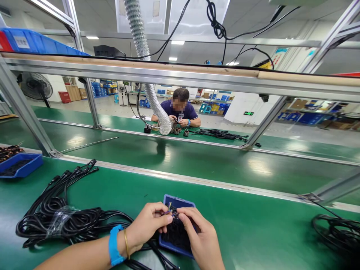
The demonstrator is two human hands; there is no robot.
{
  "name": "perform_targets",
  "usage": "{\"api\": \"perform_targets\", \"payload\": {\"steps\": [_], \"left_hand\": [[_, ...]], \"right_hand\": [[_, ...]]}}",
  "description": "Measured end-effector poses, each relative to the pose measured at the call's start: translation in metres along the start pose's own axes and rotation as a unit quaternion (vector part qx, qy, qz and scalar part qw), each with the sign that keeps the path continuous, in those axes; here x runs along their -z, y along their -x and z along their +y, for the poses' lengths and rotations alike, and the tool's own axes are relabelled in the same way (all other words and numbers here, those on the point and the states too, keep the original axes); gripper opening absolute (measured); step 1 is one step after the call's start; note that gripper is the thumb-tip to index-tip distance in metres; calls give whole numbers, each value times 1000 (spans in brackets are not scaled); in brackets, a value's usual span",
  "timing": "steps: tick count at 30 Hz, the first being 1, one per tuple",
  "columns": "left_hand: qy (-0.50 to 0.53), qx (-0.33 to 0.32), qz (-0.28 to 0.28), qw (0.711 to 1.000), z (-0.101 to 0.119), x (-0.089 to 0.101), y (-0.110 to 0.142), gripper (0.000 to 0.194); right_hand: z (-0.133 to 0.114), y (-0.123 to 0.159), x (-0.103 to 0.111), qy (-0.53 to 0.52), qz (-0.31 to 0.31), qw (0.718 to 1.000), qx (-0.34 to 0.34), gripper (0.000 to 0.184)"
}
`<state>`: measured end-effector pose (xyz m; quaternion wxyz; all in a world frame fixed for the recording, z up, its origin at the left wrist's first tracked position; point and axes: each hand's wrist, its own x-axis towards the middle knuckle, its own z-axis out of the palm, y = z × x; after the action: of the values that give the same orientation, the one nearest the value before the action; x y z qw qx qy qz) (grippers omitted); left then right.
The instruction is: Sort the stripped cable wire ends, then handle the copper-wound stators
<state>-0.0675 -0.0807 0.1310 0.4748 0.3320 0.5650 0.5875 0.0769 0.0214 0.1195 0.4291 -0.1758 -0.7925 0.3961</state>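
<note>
Right hand (201, 235) across blue bin (177, 250) rim; bench (253, 228) extends rightward.

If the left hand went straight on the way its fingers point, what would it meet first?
Probably the right hand, whose fingertips are just across the thin wires over the blue bin; exact depth is unclear.

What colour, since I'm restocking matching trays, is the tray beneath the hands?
The tray is blue; it shows best in the head view.
</note>
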Motion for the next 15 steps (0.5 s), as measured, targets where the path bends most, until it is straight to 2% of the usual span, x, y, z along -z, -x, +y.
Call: {"api": "perform_targets", "payload": {"steps": [5,10,15], "left_hand": [[4,-1,-1,1000,1,-1,1,51],[7,-1,-4,1000,2,0,1,51],[8,0,7,1000,-1,-1,0,51]], "right_hand": [[1,0,-1,12,19,999,27,15],[2,1,-3,30,13,998,46,15],[5,-1,0,56,-43,990,121,31]]}}
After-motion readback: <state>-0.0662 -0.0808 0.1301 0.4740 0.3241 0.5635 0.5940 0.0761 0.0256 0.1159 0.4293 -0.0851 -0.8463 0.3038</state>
